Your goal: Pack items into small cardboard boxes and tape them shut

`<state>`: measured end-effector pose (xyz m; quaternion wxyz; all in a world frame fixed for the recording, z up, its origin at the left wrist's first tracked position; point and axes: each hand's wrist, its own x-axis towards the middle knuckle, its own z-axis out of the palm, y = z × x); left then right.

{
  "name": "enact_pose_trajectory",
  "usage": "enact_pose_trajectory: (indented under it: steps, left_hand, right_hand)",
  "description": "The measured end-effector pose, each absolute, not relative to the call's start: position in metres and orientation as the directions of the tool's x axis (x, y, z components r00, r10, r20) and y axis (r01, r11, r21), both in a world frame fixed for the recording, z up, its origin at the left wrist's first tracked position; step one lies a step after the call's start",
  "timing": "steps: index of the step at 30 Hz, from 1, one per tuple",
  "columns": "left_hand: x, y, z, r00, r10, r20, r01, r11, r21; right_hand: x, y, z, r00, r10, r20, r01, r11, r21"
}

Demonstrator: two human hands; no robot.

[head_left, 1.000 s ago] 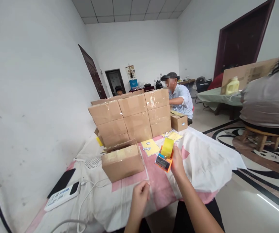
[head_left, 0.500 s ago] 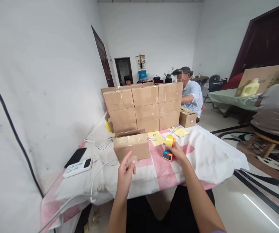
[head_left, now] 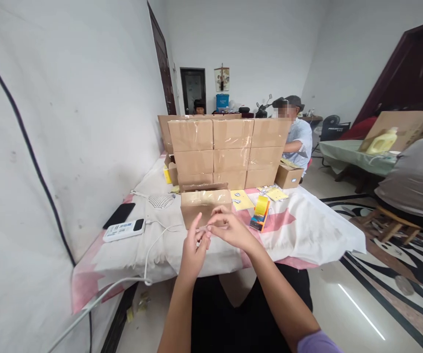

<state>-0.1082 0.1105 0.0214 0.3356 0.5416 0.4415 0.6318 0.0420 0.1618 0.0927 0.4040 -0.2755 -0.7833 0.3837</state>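
Note:
My left hand and my right hand meet in front of an open cardboard box, fingertips pinched together. Between them is a small piece of clear tape, mostly covered by the fingers. The box stands near the table's front, its back flap raised. To the right of my right hand, a tape dispenser with a yellow roll rests on the cloth, untouched. Behind it lie yellow printed sheets.
A wall of taped cardboard boxes rises behind the open box. At left lie a black phone, a white device and a white cable. A person sits beyond at right, another on a stool.
My right hand has let go of the tape dispenser, leaving it standing on the table, and has moved left to meet my left hand at the clear tape.

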Motion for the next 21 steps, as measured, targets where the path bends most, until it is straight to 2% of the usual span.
enact_pose_trajectory:
  steps: [3,5,8,11,13,16,19,21]
  left_hand:
    - [-0.111,0.111,0.018,-0.207,0.881,0.425,0.057,-0.423,0.904]
    - [-0.112,0.112,0.015,-0.221,0.874,0.433,0.036,-0.437,0.899]
    - [-0.115,0.118,0.010,-0.266,0.894,0.361,0.047,-0.362,0.931]
    - [-0.124,0.133,0.015,-0.345,0.852,0.393,0.260,-0.315,0.913]
    - [-0.132,0.154,0.029,-0.334,0.784,0.523,0.509,-0.316,0.800]
    - [-0.141,0.198,0.061,-0.166,0.728,0.665,0.815,-0.278,0.508]
    - [-0.143,0.237,0.082,0.045,0.772,0.634,0.915,-0.286,0.283]
    - [-0.141,0.249,0.081,0.126,0.814,0.567,0.917,-0.314,0.247]
  right_hand:
    - [0.037,0.158,0.106,-0.623,0.685,0.377,0.143,0.574,-0.806]
    - [0.035,0.158,0.109,-0.614,0.677,0.407,0.168,0.616,-0.770]
    - [0.039,0.169,0.113,-0.407,0.737,0.540,0.200,0.648,-0.734]
    - [0.056,0.192,0.120,-0.170,0.782,0.599,0.241,0.622,-0.745]
    - [0.070,0.209,0.126,-0.165,0.802,0.575,0.256,0.597,-0.760]
    - [0.083,0.228,0.133,-0.205,0.849,0.487,0.234,0.526,-0.818]
    - [0.085,0.240,0.136,-0.247,0.885,0.395,0.188,0.444,-0.876]
    - [0.083,0.247,0.136,-0.300,0.889,0.345,0.150,0.402,-0.903]
